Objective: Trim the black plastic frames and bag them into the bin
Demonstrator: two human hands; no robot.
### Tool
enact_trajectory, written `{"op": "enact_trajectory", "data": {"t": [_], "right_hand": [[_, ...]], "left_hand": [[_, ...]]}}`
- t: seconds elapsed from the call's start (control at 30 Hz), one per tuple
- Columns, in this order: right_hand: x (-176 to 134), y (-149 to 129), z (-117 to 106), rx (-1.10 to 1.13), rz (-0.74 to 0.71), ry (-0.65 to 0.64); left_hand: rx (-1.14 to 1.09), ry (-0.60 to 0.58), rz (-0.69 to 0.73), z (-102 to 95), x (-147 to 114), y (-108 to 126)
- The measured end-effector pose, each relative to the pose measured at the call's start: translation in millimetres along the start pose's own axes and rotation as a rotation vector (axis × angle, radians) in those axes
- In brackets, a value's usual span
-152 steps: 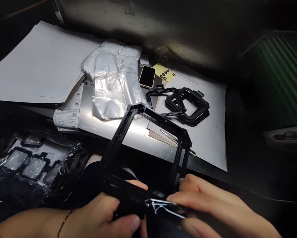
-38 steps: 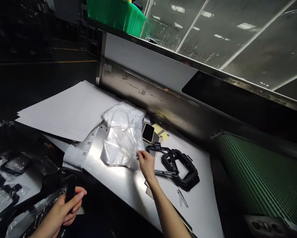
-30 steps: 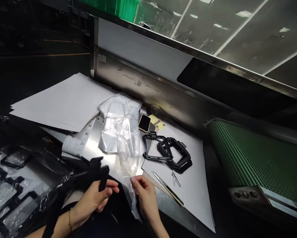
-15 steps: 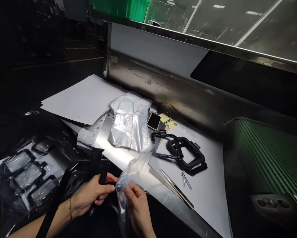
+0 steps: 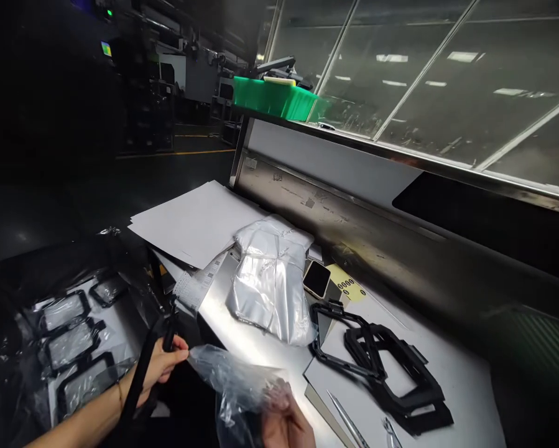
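Plastic bag, clear and crumpled, is bunched in the right hand at the bottom edge, fingers closed on it. Its long axis runs up and leftward, its free corner reaching to just beside the left hand. That left hand grips a black frame, which stands on edge and slants from lower left up to the right. Beyond, on the steel desk, lies a bundle of clear bags; right of it a phone, a yellow label and stacked black frames. Farther left, white sheets.
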State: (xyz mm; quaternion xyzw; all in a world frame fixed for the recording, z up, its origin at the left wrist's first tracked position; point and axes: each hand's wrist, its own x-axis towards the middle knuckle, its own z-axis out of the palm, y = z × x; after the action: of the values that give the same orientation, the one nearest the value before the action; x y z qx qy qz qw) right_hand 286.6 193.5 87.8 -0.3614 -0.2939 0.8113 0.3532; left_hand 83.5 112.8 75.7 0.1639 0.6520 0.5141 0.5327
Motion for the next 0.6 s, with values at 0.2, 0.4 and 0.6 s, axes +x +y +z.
{"op": "enact_trajectory", "data": {"t": [0.2,0.4,0.6], "right_hand": [[38,6,44,-0.029,0.085,0.005],[80,12,97,-0.291,0.117,-0.179],[85,22,147,-0.79,0.199,-0.696]], "left_hand": [[0.027,0.021,0.055,-64.1,-8,17],[0.116,-0.08,0.097,-111.6,-22,39],[0.278,-0.159,0.093,-107.3,3,27]]}}
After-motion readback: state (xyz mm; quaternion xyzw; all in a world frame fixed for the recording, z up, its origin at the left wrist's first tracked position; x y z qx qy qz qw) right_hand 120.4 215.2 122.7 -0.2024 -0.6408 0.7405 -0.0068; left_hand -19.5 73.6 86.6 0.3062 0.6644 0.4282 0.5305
